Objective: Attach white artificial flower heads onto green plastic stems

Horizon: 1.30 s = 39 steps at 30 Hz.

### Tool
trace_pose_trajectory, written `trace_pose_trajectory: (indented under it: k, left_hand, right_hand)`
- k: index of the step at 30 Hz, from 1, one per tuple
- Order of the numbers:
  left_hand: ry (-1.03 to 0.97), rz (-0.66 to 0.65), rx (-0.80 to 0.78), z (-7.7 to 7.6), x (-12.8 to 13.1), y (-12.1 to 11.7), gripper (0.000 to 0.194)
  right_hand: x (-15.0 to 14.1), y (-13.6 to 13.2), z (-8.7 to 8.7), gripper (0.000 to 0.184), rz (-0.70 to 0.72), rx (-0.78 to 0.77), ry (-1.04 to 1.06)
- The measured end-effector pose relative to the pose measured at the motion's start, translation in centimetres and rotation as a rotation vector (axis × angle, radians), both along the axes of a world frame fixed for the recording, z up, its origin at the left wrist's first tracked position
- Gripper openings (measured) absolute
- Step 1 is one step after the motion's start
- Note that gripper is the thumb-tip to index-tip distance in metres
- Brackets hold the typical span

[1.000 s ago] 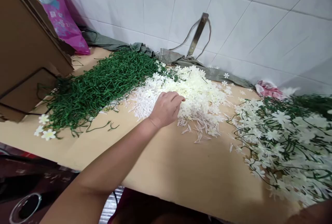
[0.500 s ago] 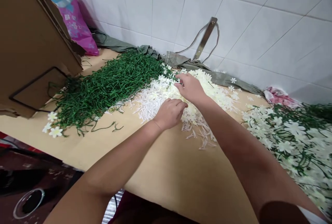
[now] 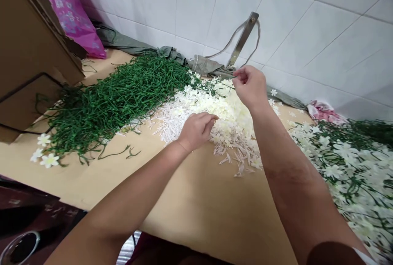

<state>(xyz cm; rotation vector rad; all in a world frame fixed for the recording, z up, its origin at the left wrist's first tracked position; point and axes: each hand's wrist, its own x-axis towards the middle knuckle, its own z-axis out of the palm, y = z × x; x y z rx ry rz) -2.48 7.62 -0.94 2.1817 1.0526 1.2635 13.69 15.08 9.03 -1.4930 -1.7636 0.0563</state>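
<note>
My right hand point(image 3: 252, 87) is raised over the back of a heap of cream-white artificial flower heads point(image 3: 225, 107). Its thumb and fingers are pinched on a thin green plastic stem that points left over the flowers. Low at the heap's front edge is my left hand point(image 3: 198, 129), fingertips pressed together; what they hold, if anything, is too small to name. Around the left hand lie small white plastic sticks point(image 3: 172, 124), with more pale sticks point(image 3: 239, 156) in front of the heap. A big pile of green stems point(image 3: 123, 101) lies to the left.
Stemmed white flowers point(image 3: 353, 175) are piled at the right. A cardboard box point(image 3: 33, 52) and a pink bag point(image 3: 76, 15) stand at the left. Against the tiled wall lean a metal bar point(image 3: 244, 38) and grey cloth point(image 3: 129, 42); a pink-white cloth point(image 3: 325, 113) lies right.
My right hand has risen and moved right, away from the flower heap, with a stem in its fingers. My left hand stays nearly in place. The view has shifted slightly right.
</note>
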Motion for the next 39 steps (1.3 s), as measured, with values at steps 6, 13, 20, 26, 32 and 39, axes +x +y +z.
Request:
trace_pose_trajectory:
  k: [6, 13, 20, 26, 32, 39]
  left_hand:
    - [-0.687, -0.131, -0.715, 1.4, 0.9, -0.1, 0.03]
    - [-0.972, -0.23, -1.03, 2.5, 0.5, -0.1, 0.024]
    - [-0.942, -0.131, -0.957, 2.5, 0.2, 0.2, 0.023]
    - [-0.941, -0.071, -0.9, 2.8, 0.0, 0.4, 0.008]
    - [-0.909, -0.065, -0.84, 2.7, 0.2, 0.5, 0.018]
    - [-0.728, -0.135, -0.745, 2.5, 1.6, -1.0, 0.021]
  right_hand:
    - [0.8, -5.8, -2.5, 0.012, 0.302, -0.142, 0.301]
    - [1.2, -9.6, -5.2, 0.008, 0.377, -0.154, 0.321]
    - [1.8, -10.4, -6.8, 0.01, 0.383, -0.1, 0.254]
    - [2.2, -10.2, -7.8, 0.011, 0.394, -0.148, 0.277]
    - [2.3, -10.0, -7.9, 0.011, 0.323, -0.221, 0.384]
    - [0.4, -10.4, -8.0, 0.034, 0.39, -0.216, 0.487]
